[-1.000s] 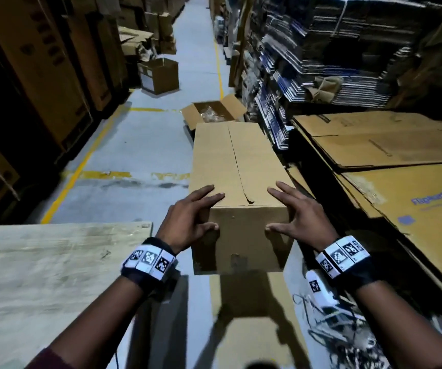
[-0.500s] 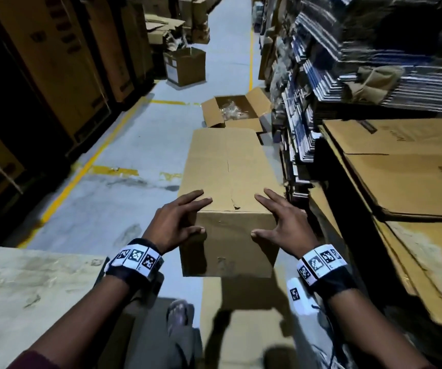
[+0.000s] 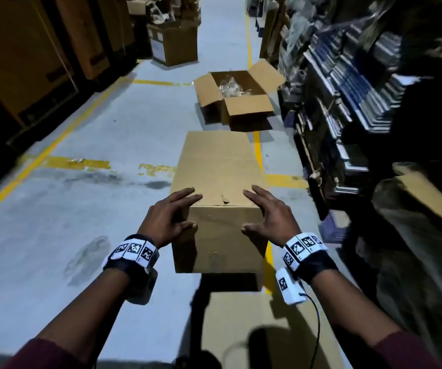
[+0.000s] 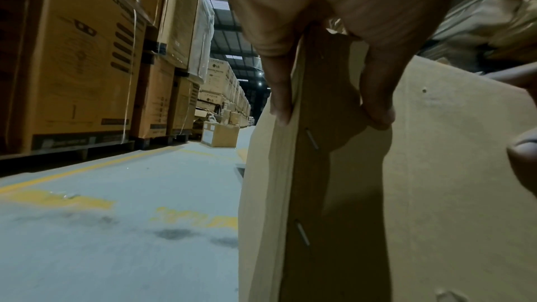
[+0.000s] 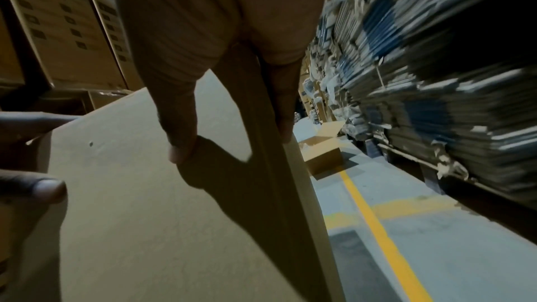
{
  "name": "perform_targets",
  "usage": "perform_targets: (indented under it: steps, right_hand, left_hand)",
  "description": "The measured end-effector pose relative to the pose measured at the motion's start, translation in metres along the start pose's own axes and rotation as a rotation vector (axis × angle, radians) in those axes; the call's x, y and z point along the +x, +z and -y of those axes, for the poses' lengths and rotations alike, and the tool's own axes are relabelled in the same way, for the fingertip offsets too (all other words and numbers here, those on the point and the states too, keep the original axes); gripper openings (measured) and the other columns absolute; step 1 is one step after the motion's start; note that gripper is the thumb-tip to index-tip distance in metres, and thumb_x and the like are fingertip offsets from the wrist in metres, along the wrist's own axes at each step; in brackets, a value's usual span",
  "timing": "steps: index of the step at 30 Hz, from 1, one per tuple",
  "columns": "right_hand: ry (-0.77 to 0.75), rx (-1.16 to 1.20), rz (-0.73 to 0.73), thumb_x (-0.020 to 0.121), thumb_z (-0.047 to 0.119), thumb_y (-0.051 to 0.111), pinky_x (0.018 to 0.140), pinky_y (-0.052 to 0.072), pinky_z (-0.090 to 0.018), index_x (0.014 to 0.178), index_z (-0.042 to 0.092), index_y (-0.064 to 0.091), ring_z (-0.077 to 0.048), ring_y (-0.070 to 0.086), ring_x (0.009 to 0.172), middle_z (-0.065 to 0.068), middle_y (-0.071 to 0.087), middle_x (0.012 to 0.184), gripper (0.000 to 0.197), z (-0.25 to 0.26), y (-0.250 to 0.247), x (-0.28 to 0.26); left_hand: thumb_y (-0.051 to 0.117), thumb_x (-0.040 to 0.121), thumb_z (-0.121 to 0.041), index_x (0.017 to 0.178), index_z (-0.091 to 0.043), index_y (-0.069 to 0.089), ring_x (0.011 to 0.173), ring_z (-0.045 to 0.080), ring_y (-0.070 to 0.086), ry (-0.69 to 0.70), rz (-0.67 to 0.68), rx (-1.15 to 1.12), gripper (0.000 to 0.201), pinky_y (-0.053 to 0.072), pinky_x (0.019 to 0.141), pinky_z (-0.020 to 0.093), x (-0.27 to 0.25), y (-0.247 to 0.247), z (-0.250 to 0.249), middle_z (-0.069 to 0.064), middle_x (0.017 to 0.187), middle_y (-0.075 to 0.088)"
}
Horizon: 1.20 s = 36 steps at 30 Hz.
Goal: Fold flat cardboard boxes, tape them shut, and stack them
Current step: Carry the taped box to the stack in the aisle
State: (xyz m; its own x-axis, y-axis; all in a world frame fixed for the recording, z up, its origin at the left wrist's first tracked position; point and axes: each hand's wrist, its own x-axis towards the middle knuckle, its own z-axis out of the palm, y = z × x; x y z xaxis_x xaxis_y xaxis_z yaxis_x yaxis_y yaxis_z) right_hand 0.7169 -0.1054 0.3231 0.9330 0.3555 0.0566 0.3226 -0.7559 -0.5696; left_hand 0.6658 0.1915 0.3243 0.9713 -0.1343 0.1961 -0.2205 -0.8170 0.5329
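We hold a long brown folded cardboard box (image 3: 218,182) out in front of us, above the grey warehouse floor (image 3: 86,166), 1 hand on each near corner. Our left hand (image 3: 167,217) clasps the near left corner: the fingers (image 3: 185,196) lie spread on the top panel while the thumb presses the near end face. Our right hand (image 3: 271,218) mirrors it on the near right corner, fingers flat on top, thumb on the end face. The left wrist view shows the fingertips (image 4: 280,109) on either side of a stapled seam along the box edge (image 4: 328,169). The right wrist view shows the thumb and a finger straddling the opposite corner edge (image 5: 261,146). Beyond our fingertips, past the far end of the box, an open brown cardboard carton (image 3: 238,102) with clear plastic inside sits on the floor. To the right of our right fingers stand stacks of flat bundled cardboard sheets (image 3: 347,83).
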Motion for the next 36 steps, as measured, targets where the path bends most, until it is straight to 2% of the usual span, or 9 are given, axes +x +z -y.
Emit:
perform_targets:
  steps: [8,13,16,19,23,28,30,33,36]
  right_hand:
    - [-0.019,0.049,0.072,0.069,0.029,0.091,0.113,0.039,-0.049,0.152,0.036,0.043,-0.016,0.037,0.146,0.011,0.029,0.164,0.095,-0.100,0.158,0.093]
    - [-0.018,0.070,0.067,0.073,0.019,0.089,0.110,0.044,-0.046,0.152,0.033,0.044,-0.018,0.041,0.145,0.011,0.027,0.164,0.091,-0.160,0.224,0.107]
    - [0.008,0.065,0.004,0.073,0.018,0.088,0.110,0.043,-0.044,0.150,0.035,0.046,-0.017,0.046,0.140,0.015,0.027,0.163,0.090,-0.196,0.234,0.101]
    - [0.056,0.042,-0.037,0.074,0.018,0.087,0.107,0.044,-0.037,0.149,0.036,0.047,-0.021,0.059,0.126,0.017,0.028,0.163,0.087,-0.229,0.233,0.091]
    - [0.066,0.026,-0.038,0.075,0.015,0.086,0.106,0.047,-0.044,0.148,0.033,0.050,-0.018,0.047,0.141,0.012,0.030,0.163,0.083,-0.260,0.238,0.084]
    - [0.063,-0.020,-0.013,0.083,0.017,0.081,0.105,0.043,-0.037,0.151,0.035,0.046,-0.023,0.048,0.138,0.016,0.024,0.165,0.078,-0.272,0.258,0.074]
    - [0.057,-0.038,-0.009,0.086,0.018,0.078,0.104,0.043,-0.038,0.152,0.035,0.043,-0.027,0.049,0.136,0.015,0.021,0.166,0.077,-0.273,0.260,0.075]
    - [0.101,-0.129,0.044,0.094,0.026,0.069,0.105,0.043,-0.043,0.156,0.038,0.033,-0.034,0.046,0.136,0.016,0.013,0.168,0.074,-0.263,0.257,0.073]
    - [0.201,-0.226,0.140,0.100,0.036,0.058,0.111,0.037,-0.049,0.160,0.037,0.020,-0.040,0.022,0.150,0.012,0.004,0.170,0.071,-0.235,0.246,0.069]
  left_hand:
    - [0.084,0.076,-0.019,0.138,-0.045,0.055,0.130,0.011,0.054,-0.034,0.001,0.030,0.073,0.052,0.098,0.038,0.040,0.129,0.144,-0.024,0.149,0.044]
    - [0.081,0.081,-0.018,0.142,-0.044,0.050,0.129,0.016,0.056,-0.018,0.040,0.076,0.073,0.055,0.095,0.042,0.048,0.207,0.193,-0.023,0.153,0.039]
    - [0.077,0.085,-0.017,0.142,-0.042,0.051,0.127,0.018,0.058,0.012,0.026,0.047,0.068,0.055,0.095,0.041,0.060,0.249,0.196,-0.022,0.155,0.037]
    - [0.076,0.087,-0.017,0.142,-0.042,0.052,0.124,0.018,0.060,0.051,0.042,0.035,0.064,0.055,0.095,0.040,0.074,0.285,0.189,-0.023,0.155,0.037]
    - [0.074,0.089,-0.016,0.140,-0.040,0.054,0.116,0.021,0.064,0.083,0.041,0.030,0.060,0.057,0.090,0.039,0.075,0.321,0.185,-0.022,0.155,0.038]
    - [0.067,0.094,-0.013,0.142,-0.042,0.050,0.109,0.032,0.066,0.083,0.066,0.086,0.059,0.056,0.084,0.042,0.061,0.337,0.194,-0.020,0.157,0.035]
    - [0.064,0.096,-0.013,0.144,-0.042,0.048,0.110,0.035,0.064,0.071,0.079,0.131,0.058,0.055,0.087,0.043,0.063,0.336,0.193,-0.019,0.157,0.034]
    - [0.050,0.104,-0.023,0.149,-0.043,0.041,0.122,0.040,0.057,-0.048,0.140,0.215,0.050,0.051,0.095,0.046,0.061,0.332,0.175,-0.020,0.161,0.026]
    - [0.036,0.105,-0.045,0.156,-0.038,0.025,0.136,0.045,0.039,-0.115,0.243,0.377,0.053,0.050,0.097,0.053,0.051,0.327,0.156,-0.015,0.165,0.014]
